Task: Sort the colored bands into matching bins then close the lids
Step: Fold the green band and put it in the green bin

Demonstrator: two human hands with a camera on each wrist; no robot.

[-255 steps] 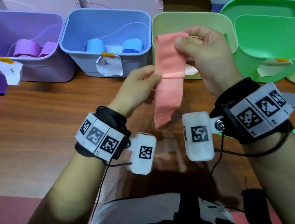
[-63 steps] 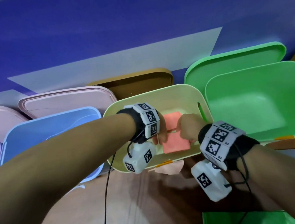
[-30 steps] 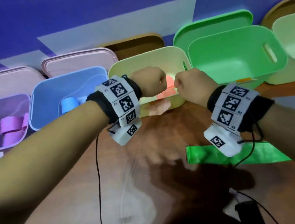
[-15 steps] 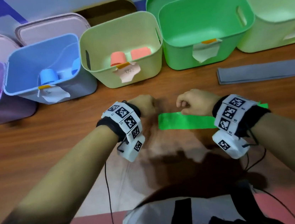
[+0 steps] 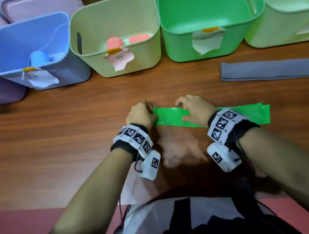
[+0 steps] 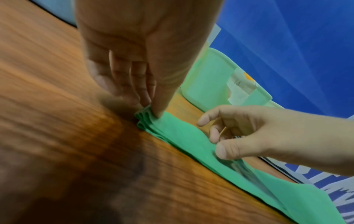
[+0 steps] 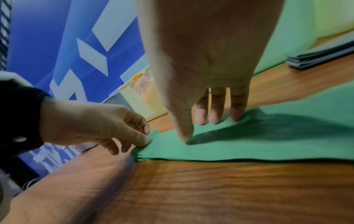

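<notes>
left hand (image 5: 142, 116) pinches the green band (image 5: 171, 117), right hand (image 5: 195, 109) presses it flat; yellow bin (image 5: 118, 63) holds 2 pink rolls (image 5: 114, 43).

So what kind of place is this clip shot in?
Probably a staged data-collection setup rather than a home: a wooden table, a row of paper-labelled plastic bins such as the bright green bin, and a blue wall with white graphics.

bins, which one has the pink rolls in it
The yellow bin, third from the left, holds two pink rolls. The blue bin holds blue rolls.
</notes>
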